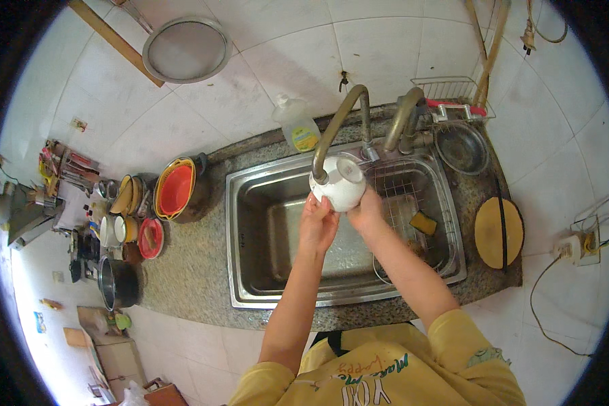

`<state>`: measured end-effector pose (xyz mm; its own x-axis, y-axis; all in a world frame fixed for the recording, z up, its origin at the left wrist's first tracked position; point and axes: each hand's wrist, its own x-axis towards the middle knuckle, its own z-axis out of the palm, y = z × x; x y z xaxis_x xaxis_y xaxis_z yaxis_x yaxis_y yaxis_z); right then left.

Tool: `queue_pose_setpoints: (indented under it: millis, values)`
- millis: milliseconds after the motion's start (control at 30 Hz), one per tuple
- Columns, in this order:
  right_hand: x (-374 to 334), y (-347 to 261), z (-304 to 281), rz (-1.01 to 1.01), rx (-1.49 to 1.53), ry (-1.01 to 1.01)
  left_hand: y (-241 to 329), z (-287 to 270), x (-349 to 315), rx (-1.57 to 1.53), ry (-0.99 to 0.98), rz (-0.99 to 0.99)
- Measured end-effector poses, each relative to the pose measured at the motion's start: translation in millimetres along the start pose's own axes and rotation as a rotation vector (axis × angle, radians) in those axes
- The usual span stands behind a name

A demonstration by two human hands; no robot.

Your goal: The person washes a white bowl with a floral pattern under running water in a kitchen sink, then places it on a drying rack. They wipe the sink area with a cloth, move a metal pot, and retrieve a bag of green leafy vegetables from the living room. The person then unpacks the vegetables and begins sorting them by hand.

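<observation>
A white bowl is tilted under the curved tap, its round base facing up and to the right. My left hand grips its near left side, with the fingers closed on the edge. On the right side, my right hand holds the same bowl; its fingers are partly hidden behind it. The steel sink lies below both hands. In its right part sits a wire basket, with a yellow-and-green sponge in it. Whether water runs from the tap is hard to make out.
A second tap and a dark pan stand at the back right, near a round wooden board. Behind the sink is a clear soap bottle. Red and yellow baskets and a dark pot occupy the left.
</observation>
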<state>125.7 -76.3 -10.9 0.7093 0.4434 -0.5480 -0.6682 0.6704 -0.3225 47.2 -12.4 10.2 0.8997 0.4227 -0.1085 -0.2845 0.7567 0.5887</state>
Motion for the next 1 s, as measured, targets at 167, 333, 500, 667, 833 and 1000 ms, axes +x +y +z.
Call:
queue_pose_setpoints:
  millis: [167, 333, 500, 667, 833, 1000]
  values:
    - [-14.9, 28.2, -7.4, 0.214, -0.145, -0.052, 0.0, -7.2, 7.4, 0.077, 0.094, 0.117]
    - [4.2, 25.2, -6.4, 0.005, -0.105, -0.038, 6.6, -18.7, -10.8, 0.130, 0.099, 0.076]
    - [26.4, -23.1, 0.2, 0.241, -0.340, -0.312, 14.4, -19.0, -31.4, 0.098, 0.079, -0.109]
    - [35.1, -22.7, 10.4, -0.046, -0.680, -0.440, 8.8, -7.4, -20.1, -0.229, 0.311, -0.028]
    - [0.2, 0.6, 24.2, -0.622, -1.089, -0.308, 14.1, -13.1, -13.8, -0.357, 0.227, 0.029]
    - [-33.5, 30.0, 20.5, -1.122, -1.479, -0.203, 6.0, -40.7, -1.9, -0.334, 0.173, 0.014]
